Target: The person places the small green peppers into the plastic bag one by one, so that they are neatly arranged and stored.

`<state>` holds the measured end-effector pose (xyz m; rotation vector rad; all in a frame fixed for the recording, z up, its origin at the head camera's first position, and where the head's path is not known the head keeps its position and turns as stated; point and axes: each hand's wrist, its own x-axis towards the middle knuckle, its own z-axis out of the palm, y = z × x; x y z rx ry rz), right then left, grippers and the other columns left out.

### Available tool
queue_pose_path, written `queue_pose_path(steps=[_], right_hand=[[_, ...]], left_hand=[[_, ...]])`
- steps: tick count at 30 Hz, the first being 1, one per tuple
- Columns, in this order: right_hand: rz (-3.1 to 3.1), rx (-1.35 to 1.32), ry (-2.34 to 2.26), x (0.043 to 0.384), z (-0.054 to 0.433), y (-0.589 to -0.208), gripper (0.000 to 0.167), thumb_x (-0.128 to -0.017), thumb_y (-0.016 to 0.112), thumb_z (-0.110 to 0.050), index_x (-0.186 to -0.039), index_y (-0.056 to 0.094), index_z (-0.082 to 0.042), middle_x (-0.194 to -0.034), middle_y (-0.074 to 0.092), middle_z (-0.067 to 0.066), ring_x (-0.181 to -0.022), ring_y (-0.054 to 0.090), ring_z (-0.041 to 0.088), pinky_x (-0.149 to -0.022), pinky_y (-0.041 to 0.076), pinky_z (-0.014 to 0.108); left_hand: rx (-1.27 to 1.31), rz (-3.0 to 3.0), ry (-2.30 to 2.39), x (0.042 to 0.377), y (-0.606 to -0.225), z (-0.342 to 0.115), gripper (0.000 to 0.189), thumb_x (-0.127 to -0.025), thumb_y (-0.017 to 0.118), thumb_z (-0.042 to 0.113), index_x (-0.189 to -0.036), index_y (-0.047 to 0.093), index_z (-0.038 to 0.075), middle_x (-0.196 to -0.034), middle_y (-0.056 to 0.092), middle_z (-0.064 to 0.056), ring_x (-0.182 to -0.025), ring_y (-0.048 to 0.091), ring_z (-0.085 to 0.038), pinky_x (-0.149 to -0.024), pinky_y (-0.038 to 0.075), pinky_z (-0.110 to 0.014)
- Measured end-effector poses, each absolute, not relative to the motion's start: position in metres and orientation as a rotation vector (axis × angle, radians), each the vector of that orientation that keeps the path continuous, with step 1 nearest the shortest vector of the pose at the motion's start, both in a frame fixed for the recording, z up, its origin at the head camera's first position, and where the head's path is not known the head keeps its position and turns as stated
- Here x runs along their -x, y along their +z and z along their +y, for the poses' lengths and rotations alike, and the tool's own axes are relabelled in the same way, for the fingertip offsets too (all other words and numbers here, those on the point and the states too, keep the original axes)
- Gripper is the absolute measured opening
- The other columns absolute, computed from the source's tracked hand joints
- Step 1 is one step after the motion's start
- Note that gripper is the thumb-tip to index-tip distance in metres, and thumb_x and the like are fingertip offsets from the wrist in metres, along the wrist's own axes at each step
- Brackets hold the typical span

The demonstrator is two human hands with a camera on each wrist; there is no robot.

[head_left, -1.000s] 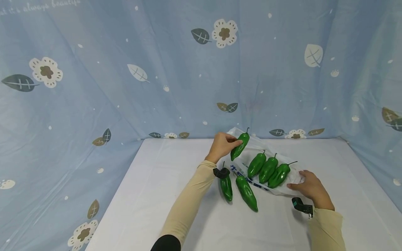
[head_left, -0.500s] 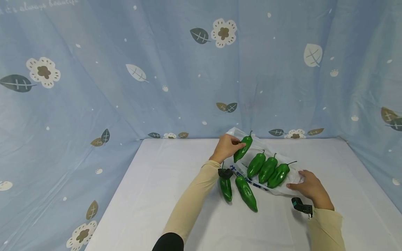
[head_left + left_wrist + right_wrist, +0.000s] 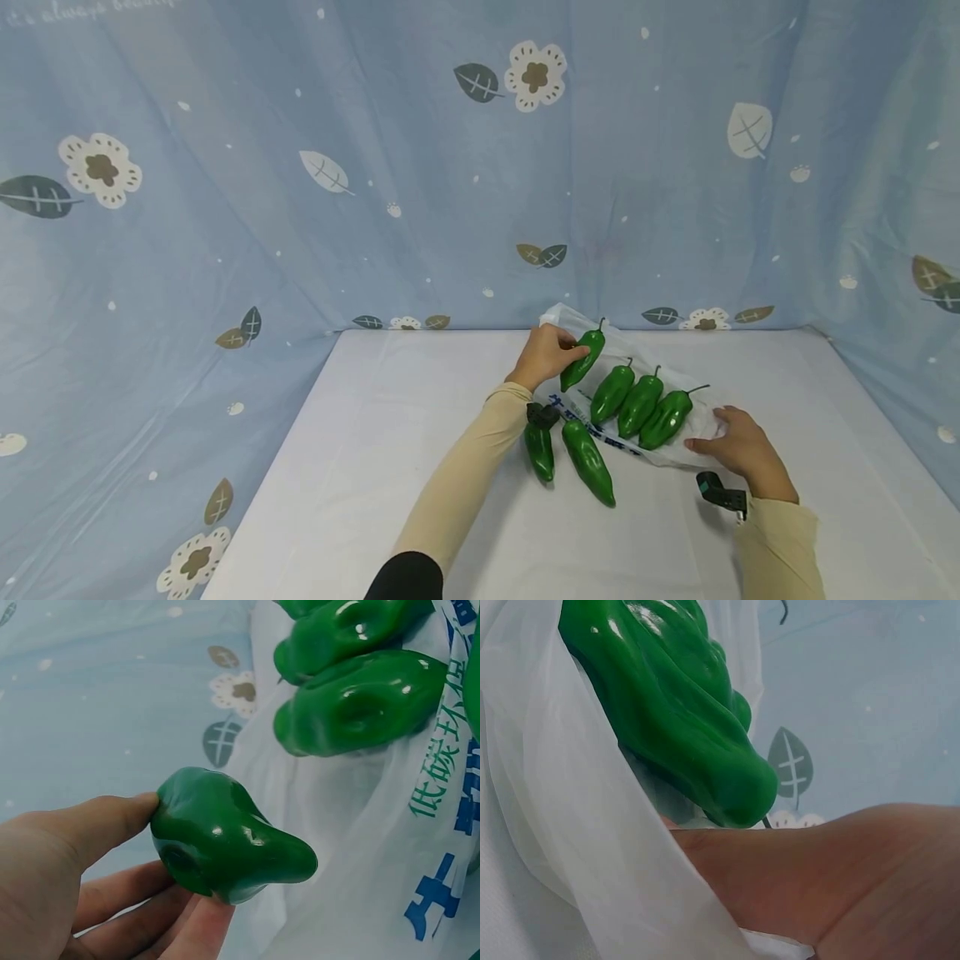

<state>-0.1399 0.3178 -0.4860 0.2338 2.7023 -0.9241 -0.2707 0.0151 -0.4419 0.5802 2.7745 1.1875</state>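
Note:
My left hand point(image 3: 543, 357) pinches a glossy green pepper point(image 3: 583, 360) between thumb and fingers, above the left end of a white plastic bag point(image 3: 693, 433). In the left wrist view the held pepper point(image 3: 217, 832) points its narrow tip to the right, apart from the bag point(image 3: 330, 795). Three more green peppers lie side by side on the bag, the rightmost pepper point(image 3: 666, 419) nearest my right hand point(image 3: 742, 450). That hand holds the bag's right edge. In the right wrist view the bag's film point(image 3: 592, 795) covers part of the hand, so the fingertips are hidden.
Two green peppers lie on the white table point(image 3: 360, 467) in front of the bag: the left pepper point(image 3: 538, 454), partly behind the left wrist camera point(image 3: 542, 415), and the right pepper point(image 3: 588, 464). A blue patterned curtain point(image 3: 420, 167) hangs behind the table.
My left hand has moved right and slightly toward me with its pepper, nearer the three on the bag. The right hand and the other peppers stay in place.

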Motion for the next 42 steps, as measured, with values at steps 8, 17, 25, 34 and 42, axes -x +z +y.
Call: queue_pose_path(steps=[8,17,25,34,42], right_hand=[[2.684,-0.251,-0.947,0.141,0.318,-0.486,0.096,-0.09,0.077,-0.031,-0.148,0.026,0.026,-0.154,0.017,0.049,-0.14,0.02,0.069,-0.114,0.027,0.077],[2.684,-0.253,-0.946,0.141,0.317,-0.485,0.097,-0.089,0.078,-0.031,-0.147,0.026,0.027,-0.154,0.017,0.049,-0.14,0.02,0.069,-0.114,0.027,0.077],[2.692,-0.245,-0.945,0.14,0.318,-0.486,0.096,-0.089,0.078,-0.031,-0.146,0.027,0.027,-0.153,0.018,0.05,-0.139,0.021,0.07,-0.113,0.027,0.077],[2.7,-0.232,-0.942,0.139,0.319,-0.487,0.097,-0.089,0.078,-0.032,-0.146,0.027,0.028,-0.152,0.019,0.05,-0.138,0.022,0.07,-0.112,0.028,0.078],[2.711,-0.225,-0.936,0.14,0.32,-0.489,0.097,-0.089,0.078,-0.032,-0.145,0.028,0.028,-0.151,0.02,0.051,-0.138,0.023,0.07,-0.112,0.029,0.078]], left_hand=[[-0.601,2.768,1.147,0.273,-0.446,0.019,0.026,-0.098,0.074,0.03,-0.108,0.082,0.007,-0.097,0.081,-0.007,-0.078,0.071,-0.01,-0.07,0.056,-0.022],[-0.595,2.761,1.142,0.278,-0.455,0.022,0.024,-0.097,0.075,0.029,-0.103,0.082,0.006,-0.092,0.08,-0.007,-0.071,0.065,-0.008,-0.063,0.051,-0.019],[-0.558,2.746,1.135,0.278,-0.46,0.026,0.024,-0.096,0.076,0.028,-0.102,0.083,0.005,-0.091,0.08,-0.008,-0.068,0.065,-0.007,-0.062,0.051,-0.02],[-0.545,2.74,1.097,0.275,-0.462,0.032,0.024,-0.096,0.076,0.026,-0.102,0.082,0.004,-0.089,0.08,-0.009,-0.061,0.059,-0.005,-0.058,0.047,-0.018],[-0.529,2.748,1.04,0.275,-0.465,0.036,0.026,-0.097,0.075,0.027,-0.106,0.082,0.004,-0.097,0.081,-0.01,-0.064,0.063,-0.006,-0.06,0.05,-0.018]])
